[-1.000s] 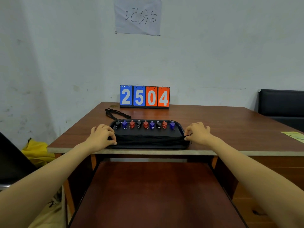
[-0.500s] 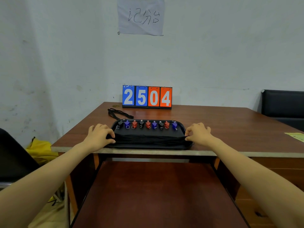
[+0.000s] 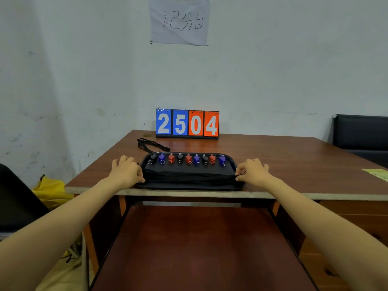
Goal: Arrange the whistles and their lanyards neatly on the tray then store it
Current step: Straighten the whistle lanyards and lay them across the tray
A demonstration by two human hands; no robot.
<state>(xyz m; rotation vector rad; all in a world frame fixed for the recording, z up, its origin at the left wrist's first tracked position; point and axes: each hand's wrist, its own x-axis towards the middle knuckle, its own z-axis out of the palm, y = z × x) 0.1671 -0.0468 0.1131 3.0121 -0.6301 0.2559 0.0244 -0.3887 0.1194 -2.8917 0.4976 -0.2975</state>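
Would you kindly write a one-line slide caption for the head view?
Left hand and right hand grip a black tray of whistles and bundled lanyards at the desk edge.

Looks like a scorekeeper's corner in some plain sports back room or office tbh. A flip scoreboard (image 3: 187, 124) reading 2504 stands at the far edge of a brown wooden worktop (image 3: 294, 160). There's a handwritten paper sign (image 3: 179, 21) on the scuffed white wall (image 3: 63, 80), a tray (image 3: 189, 186) of coloured whistles (image 3: 188, 159), and a black padded seat (image 3: 361, 131) far right.
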